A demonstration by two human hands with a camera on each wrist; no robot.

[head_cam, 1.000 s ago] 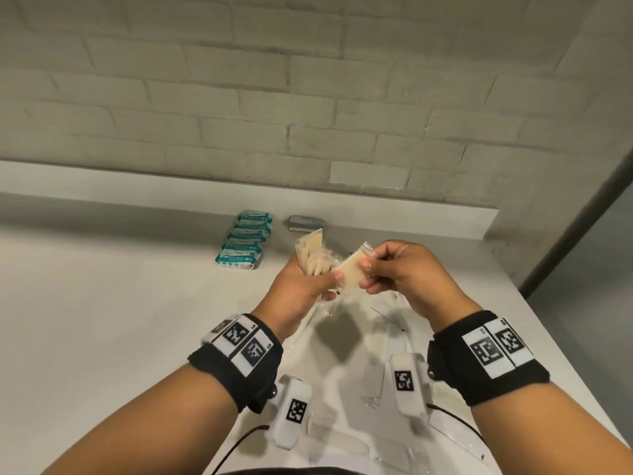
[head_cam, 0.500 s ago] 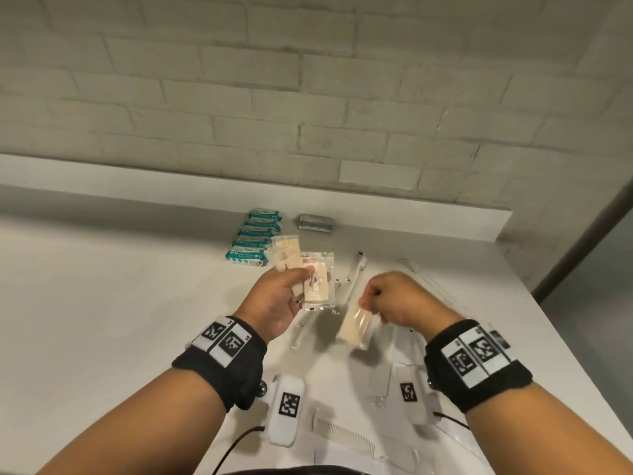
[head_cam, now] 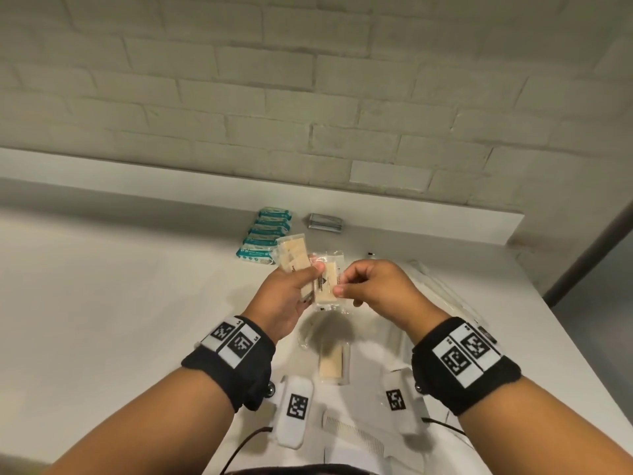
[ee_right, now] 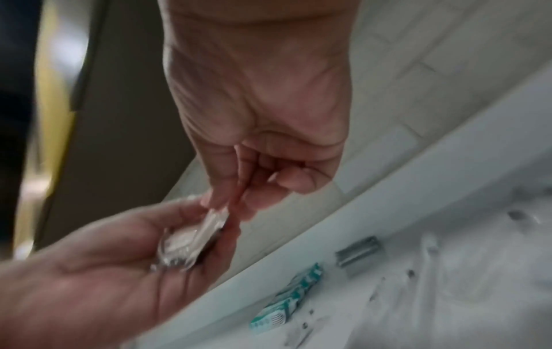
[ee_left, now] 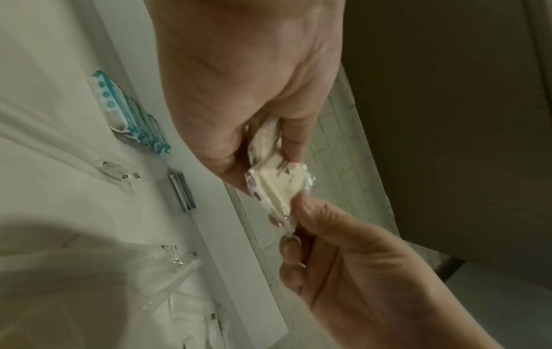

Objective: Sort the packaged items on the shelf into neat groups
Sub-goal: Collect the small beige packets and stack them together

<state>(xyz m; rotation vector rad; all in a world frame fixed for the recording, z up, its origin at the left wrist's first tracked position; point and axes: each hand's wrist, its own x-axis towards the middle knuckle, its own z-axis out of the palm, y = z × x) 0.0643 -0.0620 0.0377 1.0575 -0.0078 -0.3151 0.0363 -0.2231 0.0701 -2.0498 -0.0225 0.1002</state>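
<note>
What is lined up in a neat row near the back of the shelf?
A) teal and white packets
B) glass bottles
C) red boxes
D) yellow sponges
A: the teal and white packets lie side by side in a row by the back ledge, left of the grey packets.

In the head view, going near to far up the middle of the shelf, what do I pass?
White plastic comb → loose clear-wrapped beige bar lying flat → clear-wrapped beige bars held in the left hand → row of teal-and-white packets → grey foil packets by the back ledge.
</note>
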